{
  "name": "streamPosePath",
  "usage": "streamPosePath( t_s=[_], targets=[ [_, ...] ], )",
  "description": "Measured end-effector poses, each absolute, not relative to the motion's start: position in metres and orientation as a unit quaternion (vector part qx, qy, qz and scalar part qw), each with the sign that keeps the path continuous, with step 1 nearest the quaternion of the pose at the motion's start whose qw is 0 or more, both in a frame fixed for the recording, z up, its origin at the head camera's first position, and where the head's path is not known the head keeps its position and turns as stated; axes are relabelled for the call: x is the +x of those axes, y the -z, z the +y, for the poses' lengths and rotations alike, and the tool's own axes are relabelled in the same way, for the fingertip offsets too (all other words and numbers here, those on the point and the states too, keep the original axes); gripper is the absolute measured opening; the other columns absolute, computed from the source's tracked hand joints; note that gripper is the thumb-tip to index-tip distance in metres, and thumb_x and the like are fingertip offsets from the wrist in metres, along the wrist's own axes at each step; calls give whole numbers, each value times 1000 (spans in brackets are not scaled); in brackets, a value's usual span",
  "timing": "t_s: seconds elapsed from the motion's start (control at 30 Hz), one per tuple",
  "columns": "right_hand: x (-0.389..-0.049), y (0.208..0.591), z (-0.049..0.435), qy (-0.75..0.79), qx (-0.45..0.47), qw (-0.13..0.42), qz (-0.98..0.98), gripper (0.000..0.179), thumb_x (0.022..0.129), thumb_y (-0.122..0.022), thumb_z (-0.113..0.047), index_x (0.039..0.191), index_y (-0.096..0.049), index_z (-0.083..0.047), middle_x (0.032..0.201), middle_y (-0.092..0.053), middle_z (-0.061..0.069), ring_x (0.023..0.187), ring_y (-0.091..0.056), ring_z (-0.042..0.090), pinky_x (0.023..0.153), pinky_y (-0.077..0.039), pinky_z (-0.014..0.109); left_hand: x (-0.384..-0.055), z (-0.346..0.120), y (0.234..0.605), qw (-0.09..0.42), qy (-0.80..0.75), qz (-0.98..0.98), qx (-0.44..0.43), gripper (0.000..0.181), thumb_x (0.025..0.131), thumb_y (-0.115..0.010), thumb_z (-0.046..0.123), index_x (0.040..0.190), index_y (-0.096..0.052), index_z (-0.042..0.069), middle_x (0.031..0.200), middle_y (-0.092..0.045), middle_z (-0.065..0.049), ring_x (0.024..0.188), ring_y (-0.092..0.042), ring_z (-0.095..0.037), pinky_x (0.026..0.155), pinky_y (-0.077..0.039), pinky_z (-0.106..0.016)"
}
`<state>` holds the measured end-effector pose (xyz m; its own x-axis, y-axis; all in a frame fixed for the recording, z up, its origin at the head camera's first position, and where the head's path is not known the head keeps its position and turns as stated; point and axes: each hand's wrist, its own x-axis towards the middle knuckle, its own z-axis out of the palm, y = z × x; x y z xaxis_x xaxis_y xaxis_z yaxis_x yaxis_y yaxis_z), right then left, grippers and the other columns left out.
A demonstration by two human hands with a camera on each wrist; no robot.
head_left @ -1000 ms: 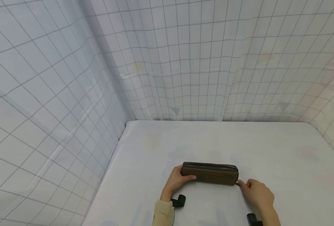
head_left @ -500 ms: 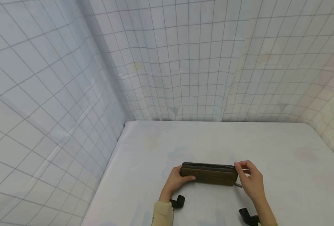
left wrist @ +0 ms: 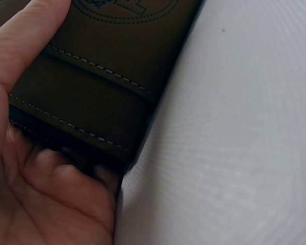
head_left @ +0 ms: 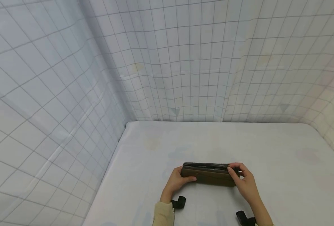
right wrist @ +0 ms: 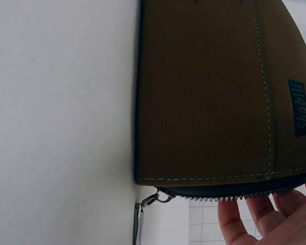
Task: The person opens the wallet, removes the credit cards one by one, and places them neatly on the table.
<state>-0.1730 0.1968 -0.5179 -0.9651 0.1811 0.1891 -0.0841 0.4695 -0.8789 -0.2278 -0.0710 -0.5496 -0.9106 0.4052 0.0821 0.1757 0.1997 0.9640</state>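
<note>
A long brown zip-around wallet (head_left: 212, 177) stands on its long edge on the white table (head_left: 155, 141), its unzipped opening facing up. My left hand (head_left: 176, 180) grips its left end, thumb across the stitched front and fingers behind; the left wrist view shows this thumb (left wrist: 28, 38) near an embossed round mark. At the upper right corner, my right hand (head_left: 244, 182) holds the wallet by its opening, thumb at the front edge and fingers over the back. In the right wrist view the zipper teeth (right wrist: 234, 198) are bared along that end, and the zipper pull (right wrist: 143, 209) hangs at the bottom corner.
White sheets with a dark grid stand as walls at the back (head_left: 183, 62), at the left (head_left: 42, 94) and at the right. A black wrist mount (head_left: 179, 202) sits by the left wrist and another black mount (head_left: 244, 218) by the right.
My right hand has let go of the zipper pull at the lower right corner and moved up and left onto the wallet's top edge. The left hand keeps its grip.
</note>
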Motion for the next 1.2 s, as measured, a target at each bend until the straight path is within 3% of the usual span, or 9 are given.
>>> streamPosePath(
  t_s=[0.4,0.57,0.67,0.77,0.9,1.07,1.2],
  targets=[
    [-169,523,198,-533,-27,77,-842,32,92,-57,-36,118,-52,-17,121,-50,1,92,-47,12,66,-45,27,-234,-75,562,103,-607,762,201,52,75,-78,23,122,-58,17,111,-64,0,100,-57,-13,92,-41,-31],
    [-167,524,198,-520,-20,83,-850,32,93,-55,-34,120,-52,-17,122,-50,-3,97,-43,7,76,-40,25,-226,-79,548,113,-605,759,211,58,82,-71,31,133,-49,14,123,-57,-3,116,-50,-16,98,-37,-36],
    [-167,524,198,-518,-11,90,-851,31,94,-55,-33,120,-51,-17,121,-51,-2,97,-42,6,78,-37,24,-221,-81,534,116,-621,744,217,61,87,-64,34,137,-43,8,131,-52,-8,121,-45,-17,101,-35,-32],
    [-168,524,199,-513,-4,92,-854,32,94,-55,-31,123,-51,-17,124,-50,1,97,-43,8,75,-39,25,-219,-80,526,111,-652,717,220,51,95,-52,28,139,-40,6,134,-49,-12,119,-46,-15,98,-36,-27],
    [-168,524,200,-520,-3,81,-850,36,93,-56,-30,127,-48,-18,128,-47,3,95,-44,14,71,-43,27,-219,-76,523,80,-692,685,214,42,99,-42,13,140,-38,9,139,-43,-15,121,-46,-12,97,-38,-25],
    [-167,524,201,-539,-4,60,-840,41,92,-57,-31,130,-46,-21,128,-45,3,92,-46,16,68,-45,26,-219,-72,524,20,-718,658,227,41,95,-48,2,135,-42,1,134,-48,-19,124,-46,-22,99,-39,-27],
    [-165,525,201,-552,-8,42,-832,44,93,-57,-32,133,-43,-22,129,-43,5,90,-46,20,65,-46,28,-218,-72,526,5,-722,646,248,35,93,-52,0,128,-49,-3,133,-49,-18,126,-45,-25,101,-38,-28]
  ],
)
